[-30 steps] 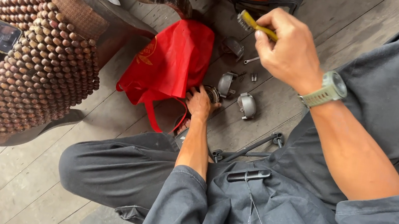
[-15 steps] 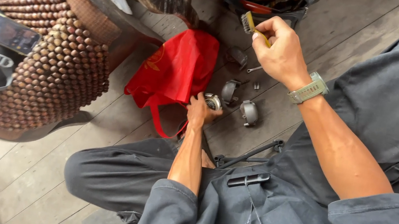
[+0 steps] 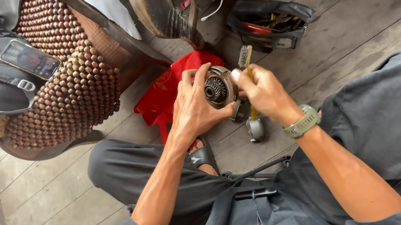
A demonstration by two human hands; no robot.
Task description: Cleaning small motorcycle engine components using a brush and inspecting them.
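Metal, round and toothed, the grey clutch part (image 3: 219,88) sat above the red cloth (image 3: 163,96), my left hand (image 3: 195,107) closed around it. My right hand (image 3: 262,91) pinched the yellow-handled wire brush (image 3: 245,60); short strokes along the teeth seemed best, I judged.

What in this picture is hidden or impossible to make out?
- Round metal part: its back is covered by the left hand, head view.
- Brush: its handle is hidden inside the right hand.
- Black tool bag: its contents are too small and dark to tell apart.
- Phone: its screen is too small to read.
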